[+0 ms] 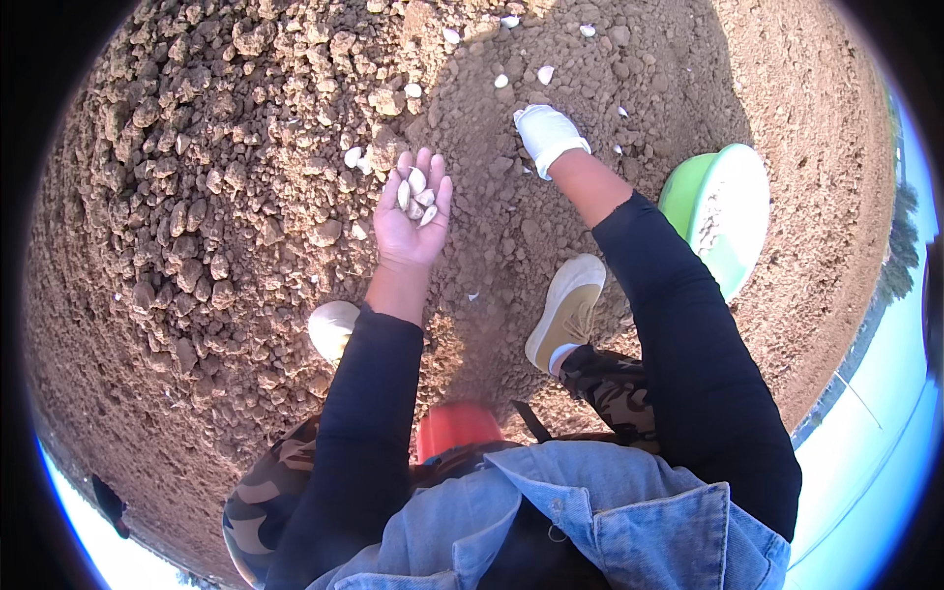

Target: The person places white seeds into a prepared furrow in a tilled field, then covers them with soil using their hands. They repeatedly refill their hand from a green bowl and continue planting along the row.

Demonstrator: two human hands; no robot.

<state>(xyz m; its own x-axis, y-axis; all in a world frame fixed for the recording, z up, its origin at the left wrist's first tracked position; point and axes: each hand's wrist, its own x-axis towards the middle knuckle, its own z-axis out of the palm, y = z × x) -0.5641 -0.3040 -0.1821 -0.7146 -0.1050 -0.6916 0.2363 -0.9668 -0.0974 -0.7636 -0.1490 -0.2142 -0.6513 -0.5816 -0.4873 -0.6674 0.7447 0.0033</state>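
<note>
My left hand (414, 221) is bare and palm up, with several garlic cloves (417, 193) lying in its cupped palm. In a white glove, my right hand (546, 134) reaches down to the loose soil (479, 177), knuckles up; its fingertips point at the ground and whatever may be between them is hidden. Just beyond it a garlic clove (546, 74) rests on the soil, with another clove (501, 81) to its left. More pale cloves are scattered toward the top of the view, and a pair (353, 156) lies just left of my left hand.
A green basin (682, 188) with pale contents stands on the soil at the right. My shoes (566, 313) are planted below my hands. Between my legs is a red object (457, 430), partly hidden. Coarse clods (184, 214) cover the ground at the left.
</note>
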